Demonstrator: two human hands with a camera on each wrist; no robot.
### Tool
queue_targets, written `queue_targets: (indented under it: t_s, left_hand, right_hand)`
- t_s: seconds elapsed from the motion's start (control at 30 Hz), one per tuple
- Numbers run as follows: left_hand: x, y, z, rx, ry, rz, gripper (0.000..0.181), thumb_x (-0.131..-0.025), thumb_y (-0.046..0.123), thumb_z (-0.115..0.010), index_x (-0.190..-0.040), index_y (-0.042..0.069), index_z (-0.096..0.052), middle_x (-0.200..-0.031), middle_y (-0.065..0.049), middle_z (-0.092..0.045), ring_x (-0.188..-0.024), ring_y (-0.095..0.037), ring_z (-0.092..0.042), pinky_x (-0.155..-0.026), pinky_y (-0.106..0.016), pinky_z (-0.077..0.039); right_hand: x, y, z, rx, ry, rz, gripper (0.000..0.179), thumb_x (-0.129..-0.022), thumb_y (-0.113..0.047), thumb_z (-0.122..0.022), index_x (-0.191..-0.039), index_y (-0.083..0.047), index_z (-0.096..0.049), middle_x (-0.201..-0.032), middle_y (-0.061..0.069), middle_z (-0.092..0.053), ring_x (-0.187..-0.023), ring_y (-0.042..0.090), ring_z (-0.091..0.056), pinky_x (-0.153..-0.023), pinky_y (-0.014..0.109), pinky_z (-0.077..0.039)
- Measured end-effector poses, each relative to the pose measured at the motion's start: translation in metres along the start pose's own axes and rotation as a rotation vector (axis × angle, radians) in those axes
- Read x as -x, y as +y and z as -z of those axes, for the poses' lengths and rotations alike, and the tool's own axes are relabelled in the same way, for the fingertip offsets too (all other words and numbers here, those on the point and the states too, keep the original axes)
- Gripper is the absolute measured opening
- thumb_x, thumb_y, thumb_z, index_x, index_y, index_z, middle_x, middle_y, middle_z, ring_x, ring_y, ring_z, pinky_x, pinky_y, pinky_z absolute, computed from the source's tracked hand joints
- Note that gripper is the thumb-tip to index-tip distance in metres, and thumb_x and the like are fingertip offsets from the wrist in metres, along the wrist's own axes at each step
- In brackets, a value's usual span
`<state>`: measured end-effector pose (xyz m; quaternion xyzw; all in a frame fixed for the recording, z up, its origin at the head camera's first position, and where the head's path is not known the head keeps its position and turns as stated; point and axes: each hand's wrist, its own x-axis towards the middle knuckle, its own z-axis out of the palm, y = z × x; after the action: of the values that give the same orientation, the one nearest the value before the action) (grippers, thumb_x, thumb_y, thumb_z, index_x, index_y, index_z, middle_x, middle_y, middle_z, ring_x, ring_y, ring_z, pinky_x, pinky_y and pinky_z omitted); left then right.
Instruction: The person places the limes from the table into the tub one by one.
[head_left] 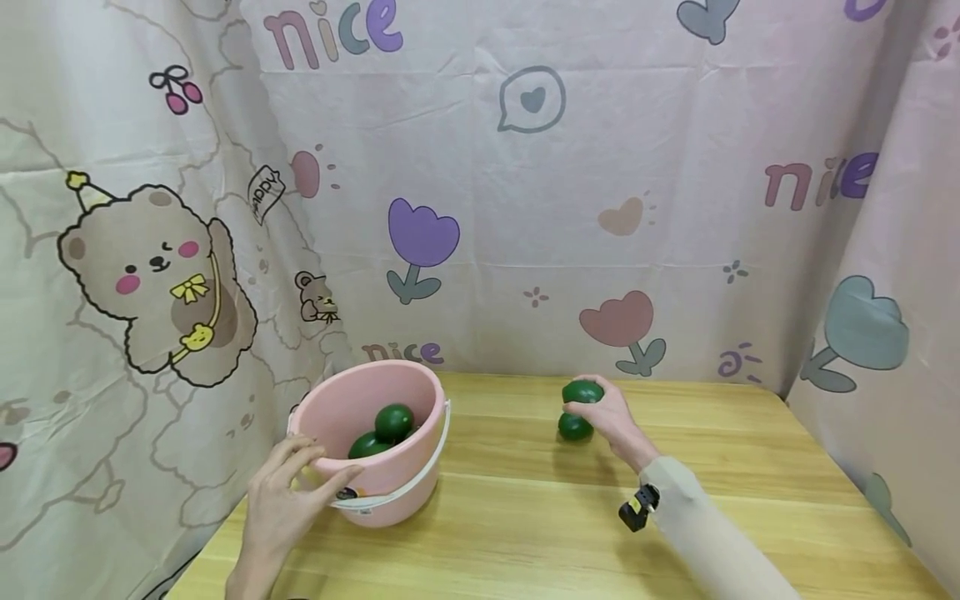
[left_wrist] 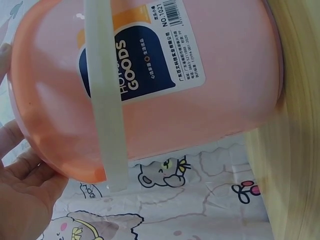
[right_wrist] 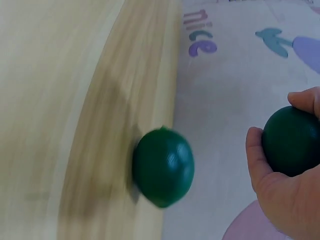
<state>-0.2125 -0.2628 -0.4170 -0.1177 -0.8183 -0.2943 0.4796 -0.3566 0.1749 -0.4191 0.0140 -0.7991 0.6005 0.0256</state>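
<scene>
**Left hand on bucket, right hand on green fruit**

Left hand grips the near rim of the pink bucket, thumb outside, fingers curled over; two green fruits sit inside. Desk bare between. Right hand pinches one green fruit, lifted above a second fruit resting on the desk just below. Bucket lies well left of the held fruit; right hand nearer.

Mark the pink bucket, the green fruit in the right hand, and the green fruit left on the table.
pink bucket (head_left: 420, 398), head view, on its far rim.
held green fruit (head_left: 582, 391), head view, its top.
table green fruit (right_wrist: 163, 167), right wrist view, its middle.
</scene>
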Motion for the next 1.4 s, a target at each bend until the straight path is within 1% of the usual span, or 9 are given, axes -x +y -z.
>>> queue_targets:
  t_s: [0.13, 0.3, 0.37, 0.5, 0.63, 0.83, 1.0, 1.17, 1.4]
  left_hand:
    - [0.0, 0.0, -0.001, -0.004, 0.0, -0.002, 0.042, -0.048, 0.019, -0.097, -0.08, 0.008, -0.071, -0.097, -0.006, -0.066, -0.1, 0.009, -0.049, -0.093, 0.002, -0.031]
    - [0.0, 0.0, 0.0, 0.005, -0.005, -0.012, 0.041, -0.05, 0.02, -0.097, -0.08, 0.01, -0.07, -0.097, -0.006, -0.066, -0.098, 0.006, -0.051, -0.093, 0.001, -0.032]
    - [0.0, 0.001, 0.0, 0.006, -0.007, -0.011, 0.041, -0.05, 0.02, -0.097, -0.08, 0.011, -0.07, -0.097, -0.005, -0.066, -0.098, 0.005, -0.052, -0.093, 0.001, -0.032]
    - [0.001, 0.001, -0.001, -0.007, -0.003, -0.008, 0.043, -0.049, 0.021, -0.097, -0.082, 0.01, -0.071, -0.098, -0.005, -0.066, -0.099, 0.003, -0.053, -0.093, 0.002, -0.031]
    - [0.002, 0.001, -0.001, -0.014, -0.008, -0.005, 0.044, -0.049, 0.021, -0.097, -0.082, 0.009, -0.071, -0.099, -0.005, -0.066, -0.1, 0.004, -0.053, -0.094, 0.002, -0.031]
    - [0.002, 0.001, 0.0, -0.023, -0.005, -0.002, 0.046, -0.048, 0.021, -0.097, -0.084, 0.008, -0.072, -0.101, -0.006, -0.066, -0.102, 0.005, -0.052, -0.093, 0.002, -0.031]
    - [0.001, 0.002, 0.001, -0.024, -0.01, -0.003, 0.043, -0.05, 0.021, -0.097, -0.081, 0.01, -0.07, -0.099, -0.006, -0.066, -0.1, 0.003, -0.053, -0.094, 0.002, -0.03]
    - [0.002, 0.003, 0.001, -0.016, -0.006, 0.004, 0.042, -0.05, 0.022, -0.097, -0.079, 0.01, -0.069, -0.097, -0.008, -0.067, -0.096, 0.0, -0.054, -0.094, 0.002, -0.03]
    - [0.0, 0.003, -0.001, -0.004, -0.005, -0.011, 0.041, -0.05, 0.02, -0.097, -0.079, 0.011, -0.069, -0.096, -0.006, -0.066, -0.098, 0.005, -0.052, -0.095, 0.002, -0.03]
  right_hand:
    - [0.0, -0.007, -0.013, -0.011, -0.017, 0.013, 0.053, -0.08, -0.016, -0.076, -0.129, -0.015, -0.054, -0.128, 0.018, -0.053, -0.108, 0.032, -0.057, -0.091, 0.053, -0.051]
    - [0.003, -0.016, -0.028, -0.048, -0.061, 0.02, 0.052, -0.078, -0.017, -0.079, -0.125, -0.017, -0.056, -0.124, 0.017, -0.054, -0.1, 0.029, -0.057, -0.07, 0.04, -0.055]
    - [0.004, -0.02, -0.035, -0.063, -0.083, 0.031, 0.052, -0.078, -0.016, -0.079, -0.125, -0.017, -0.056, -0.123, 0.016, -0.054, -0.099, 0.028, -0.057, -0.066, 0.035, -0.054]
    - [0.009, -0.027, -0.048, -0.066, -0.122, 0.065, 0.055, -0.079, -0.017, -0.08, -0.128, -0.018, -0.054, -0.127, 0.016, -0.052, -0.104, 0.03, -0.057, -0.074, 0.036, -0.053]
    - [0.012, -0.034, -0.06, -0.062, -0.142, 0.088, 0.063, -0.081, -0.02, -0.079, -0.135, -0.022, -0.047, -0.135, 0.017, -0.047, -0.114, 0.035, -0.055, -0.087, 0.044, -0.051]
    - [0.015, -0.052, -0.078, -0.083, -0.184, 0.117, 0.071, -0.084, -0.017, -0.076, -0.141, -0.02, -0.035, -0.138, 0.018, -0.045, -0.117, 0.035, -0.054, -0.091, 0.045, -0.048]
    - [0.018, -0.071, -0.098, -0.083, -0.214, 0.153, 0.067, -0.083, -0.015, -0.074, -0.139, -0.018, -0.037, -0.135, 0.018, -0.046, -0.114, 0.033, -0.055, -0.089, 0.044, -0.048]
    - [0.019, -0.088, -0.12, -0.099, -0.225, 0.224, 0.065, -0.081, -0.014, -0.075, -0.137, -0.015, -0.042, -0.134, 0.017, -0.048, -0.114, 0.032, -0.056, -0.092, 0.046, -0.049]
    - [0.021, -0.11, -0.144, -0.09, -0.235, 0.314, 0.061, -0.081, -0.016, -0.079, -0.135, -0.019, -0.051, -0.131, 0.009, -0.056, -0.115, 0.028, -0.057, -0.096, 0.046, -0.049]
